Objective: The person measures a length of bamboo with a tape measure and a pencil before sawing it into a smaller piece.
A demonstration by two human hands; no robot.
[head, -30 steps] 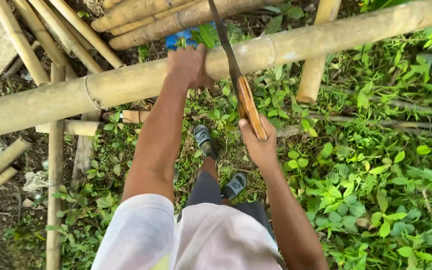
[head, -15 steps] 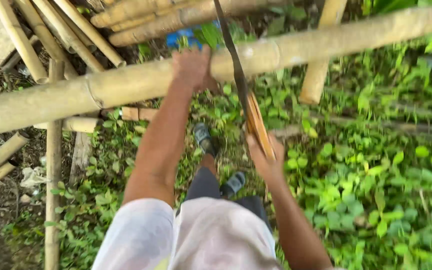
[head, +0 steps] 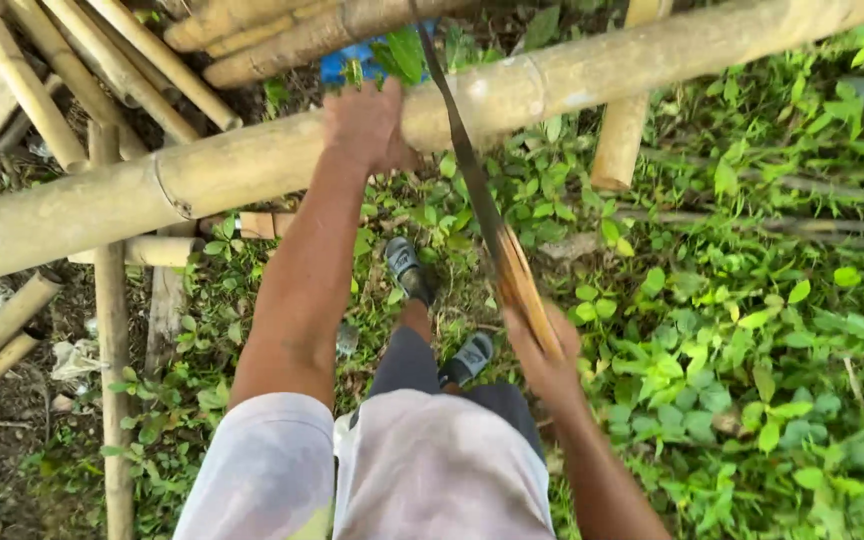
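The left hand (head: 367, 125) presses flat on the big bamboo pole (head: 552, 85), which lies across other poles above the weeds. The right hand (head: 544, 358) wraps tight around the saw (head: 472, 190) handle. The pole looks long, hard, smooth and heavy, so hold it near the cut.
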